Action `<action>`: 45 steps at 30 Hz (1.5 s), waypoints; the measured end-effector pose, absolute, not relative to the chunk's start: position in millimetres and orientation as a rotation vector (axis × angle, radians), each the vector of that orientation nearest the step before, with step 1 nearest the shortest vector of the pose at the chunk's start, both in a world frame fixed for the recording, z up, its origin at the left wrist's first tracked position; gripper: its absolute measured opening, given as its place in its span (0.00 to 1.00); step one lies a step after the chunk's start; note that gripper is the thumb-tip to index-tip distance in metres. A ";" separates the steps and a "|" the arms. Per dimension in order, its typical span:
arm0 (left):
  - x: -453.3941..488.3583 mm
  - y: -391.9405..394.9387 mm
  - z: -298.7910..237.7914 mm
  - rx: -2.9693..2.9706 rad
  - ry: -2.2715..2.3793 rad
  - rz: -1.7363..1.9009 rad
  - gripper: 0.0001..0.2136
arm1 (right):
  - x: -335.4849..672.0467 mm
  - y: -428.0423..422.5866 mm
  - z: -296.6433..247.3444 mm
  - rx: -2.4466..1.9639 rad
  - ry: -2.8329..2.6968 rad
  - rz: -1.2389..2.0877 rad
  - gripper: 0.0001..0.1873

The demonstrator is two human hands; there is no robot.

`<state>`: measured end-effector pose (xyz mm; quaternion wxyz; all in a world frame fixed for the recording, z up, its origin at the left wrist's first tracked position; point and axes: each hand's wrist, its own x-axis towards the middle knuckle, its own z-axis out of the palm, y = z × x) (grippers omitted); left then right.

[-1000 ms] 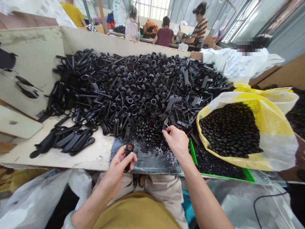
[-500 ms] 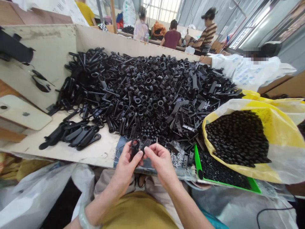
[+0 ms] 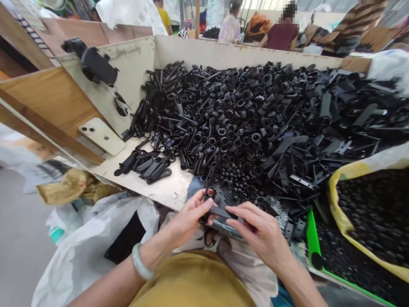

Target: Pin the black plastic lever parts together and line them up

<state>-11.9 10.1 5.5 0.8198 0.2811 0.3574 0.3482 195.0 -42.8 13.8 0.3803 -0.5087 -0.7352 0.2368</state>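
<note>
Just above my lap, in front of the table edge, my left hand (image 3: 191, 213) is closed around the ring-shaped end of a black plastic handle piece (image 3: 223, 212). The fingers and thumb of my right hand (image 3: 263, 226) pinch the flat far end of the same piece, which lies almost level between both hands. Part of the ring end is hidden by my left fingers. Right behind my hands are small black balls (image 3: 234, 181) and a heap of black rings and handles (image 3: 236, 115). Several black handles with ring ends (image 3: 153, 168) lie to the left on the pale tabletop.
A green tray (image 3: 313, 241) of small dark parts stands at the right, beside a yellow-and-white sack (image 3: 335, 192) of black balls. A white phone (image 3: 102, 136) leans at the left wall. White sacks (image 3: 96, 238) sit below the table. Other people work behind the partition.
The view has swung left, so everything sits further right. My right hand has turned and now grips the piece's far end; the thin metal pin by its fingers is no longer visible.
</note>
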 end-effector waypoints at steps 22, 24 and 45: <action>22.4 -9.7 11.4 0.375 0.710 0.937 0.12 | 136.8 -54.6 -14.7 -1.420 -1.653 -0.001 0.18; 25.4 -11.1 11.1 0.382 0.747 0.943 0.14 | 134.9 -54.5 -15.5 -1.440 -1.658 -0.021 0.17; -25.8 -27.6 23.6 1.331 1.035 0.713 0.13 | 152.0 -41.9 -5.4 -1.278 -1.151 1.369 0.14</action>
